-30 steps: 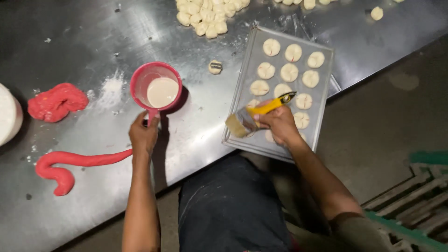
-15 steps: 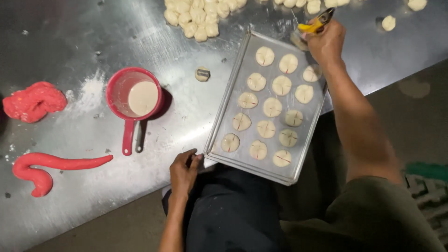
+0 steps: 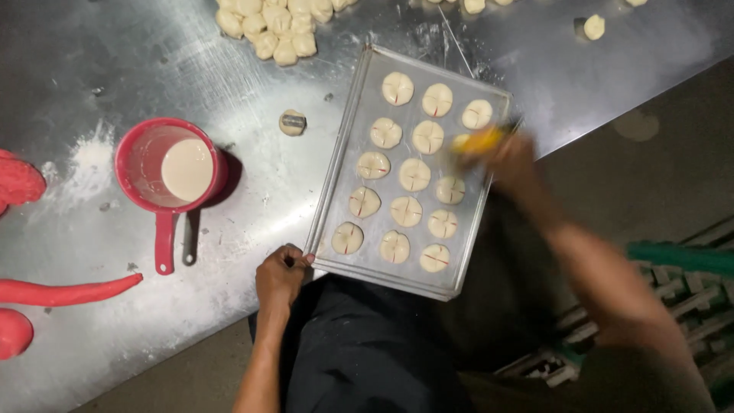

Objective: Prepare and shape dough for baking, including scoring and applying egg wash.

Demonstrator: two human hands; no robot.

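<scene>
At three o'clock of the tray (image 3: 345, 153), the blurred right hand (image 3: 514, 162) grips a yellow-handled brush (image 3: 479, 141); the left hand (image 3: 280, 277) pinches the tray's seven o'clock corner.

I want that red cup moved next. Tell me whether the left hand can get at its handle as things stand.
Probably yes. The left hand holds only the near corner of the baking tray, and the red cup has its handle pointing toward the table's near edge, with bare steel table between them and nothing in the way.
</scene>
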